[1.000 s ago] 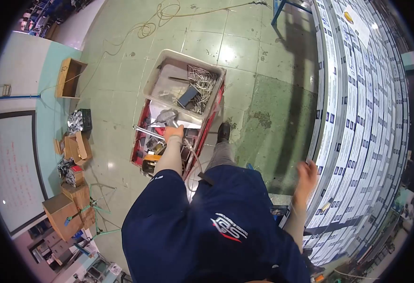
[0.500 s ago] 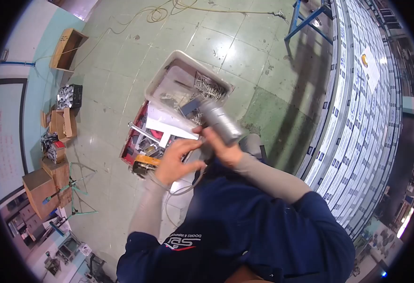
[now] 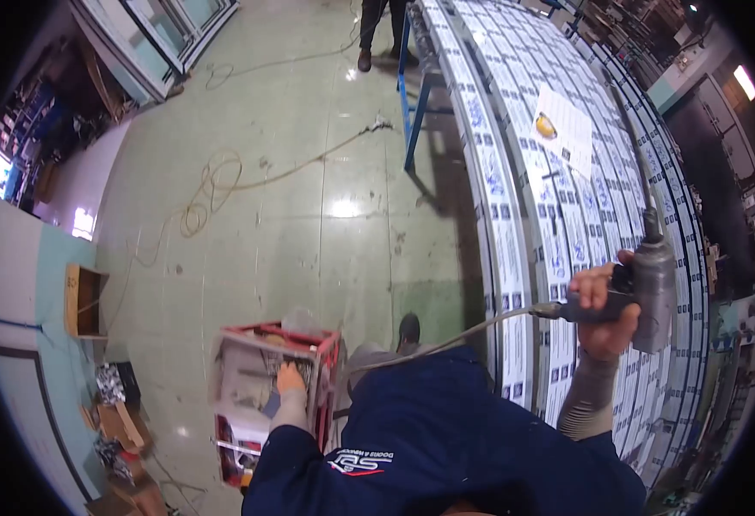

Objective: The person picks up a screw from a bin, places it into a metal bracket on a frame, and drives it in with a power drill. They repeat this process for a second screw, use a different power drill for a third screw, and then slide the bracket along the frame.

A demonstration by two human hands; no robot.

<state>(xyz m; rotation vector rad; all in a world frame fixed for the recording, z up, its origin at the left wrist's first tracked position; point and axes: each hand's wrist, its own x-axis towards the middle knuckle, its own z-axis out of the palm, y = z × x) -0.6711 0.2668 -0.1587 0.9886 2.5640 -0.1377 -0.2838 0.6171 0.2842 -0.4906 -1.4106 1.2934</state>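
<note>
My right hand (image 3: 603, 311) grips an air drill (image 3: 654, 292) by its handle, raised over the right-hand table, with the bit pointing away from me. A hose (image 3: 472, 331) runs from the handle's base across in front of my body. Down at the left, my left hand (image 3: 290, 378) reaches into a pale plastic tray (image 3: 238, 351), at the compartment of loose screws (image 3: 302, 365); its fingertips are too small and hidden to read. A dark blue piece lies by that wrist. The tray sits on a red-framed cart (image 3: 330, 348).
The long table on the right bears wrapped profiles (image 3: 515, 258), a paper sheet (image 3: 567, 138) and a yellow tape roll (image 3: 546, 126). A yellow air hose (image 3: 214, 185) lies coiled on the floor. Another person's legs (image 3: 382, 30) stand beyond the blue trestle (image 3: 414, 120). Boxes (image 3: 119, 426) line the left wall.
My right hand has carried the air drill far right, over the table. My left hand has left the space near it and gone into the tray. The view has turned right.
</note>
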